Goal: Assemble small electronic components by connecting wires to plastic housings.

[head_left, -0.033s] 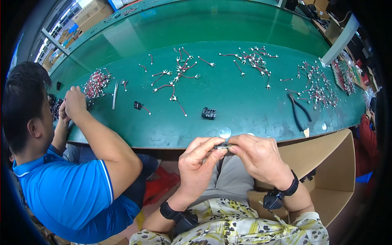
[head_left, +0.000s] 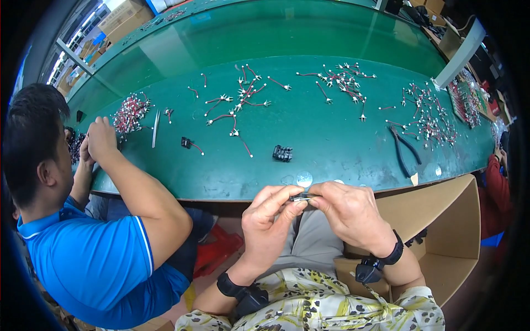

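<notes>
Just in front of the table's near edge, my left hand (head_left: 269, 220) and my right hand (head_left: 349, 212) meet fingertip to fingertip. Both pinch a small black part (head_left: 298, 196), mostly covered by the fingers, so its kind does not show. A thin pale strip or wire shows at its right end, by the right thumb and forefinger. Beyond my hands, a cluster of black plastic parts (head_left: 282, 153) lies on the green table (head_left: 342, 143). Farther left is a black part (head_left: 186, 142) with a short red wire attached.
Small red-wired connectors lie in loose piles across the table (head_left: 343, 83), (head_left: 428, 118). Black-handled pliers (head_left: 406, 151) rest at right, tweezers (head_left: 155, 129) at left. An open cardboard box (head_left: 452, 220) stands at my right. A co-worker in a blue shirt (head_left: 99, 259) sits close at my left.
</notes>
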Tool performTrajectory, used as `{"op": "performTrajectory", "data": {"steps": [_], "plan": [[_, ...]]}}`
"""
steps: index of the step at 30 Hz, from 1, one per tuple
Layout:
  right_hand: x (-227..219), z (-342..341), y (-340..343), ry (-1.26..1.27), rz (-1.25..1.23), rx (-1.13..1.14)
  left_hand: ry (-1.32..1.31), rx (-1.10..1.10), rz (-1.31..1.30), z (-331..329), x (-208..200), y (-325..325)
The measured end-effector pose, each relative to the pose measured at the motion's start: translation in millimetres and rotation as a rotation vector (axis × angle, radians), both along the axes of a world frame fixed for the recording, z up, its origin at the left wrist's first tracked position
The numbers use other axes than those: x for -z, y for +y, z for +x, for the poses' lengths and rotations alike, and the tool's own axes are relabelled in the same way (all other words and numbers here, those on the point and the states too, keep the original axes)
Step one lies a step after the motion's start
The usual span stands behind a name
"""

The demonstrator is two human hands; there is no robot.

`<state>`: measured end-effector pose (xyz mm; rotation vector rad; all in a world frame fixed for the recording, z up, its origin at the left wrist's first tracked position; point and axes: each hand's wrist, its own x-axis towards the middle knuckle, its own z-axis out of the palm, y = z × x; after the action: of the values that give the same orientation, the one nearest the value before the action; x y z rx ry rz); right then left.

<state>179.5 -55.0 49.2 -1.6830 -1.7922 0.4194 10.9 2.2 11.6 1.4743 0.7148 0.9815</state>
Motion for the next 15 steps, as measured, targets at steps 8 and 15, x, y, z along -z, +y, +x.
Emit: {"op": "performTrajectory", "data": {"steps": [8,15], "plan": [[-0.3,9.7,2.7,0.168,-0.132,-0.086,-0.177,0.053,-0.274,-1.0,4.6,-0.3],[0.4,12.3,2.8,0.209,-0.124,-0.124,-0.193,0.080,-0.315,-4.5,4.7,-0.9]]}}
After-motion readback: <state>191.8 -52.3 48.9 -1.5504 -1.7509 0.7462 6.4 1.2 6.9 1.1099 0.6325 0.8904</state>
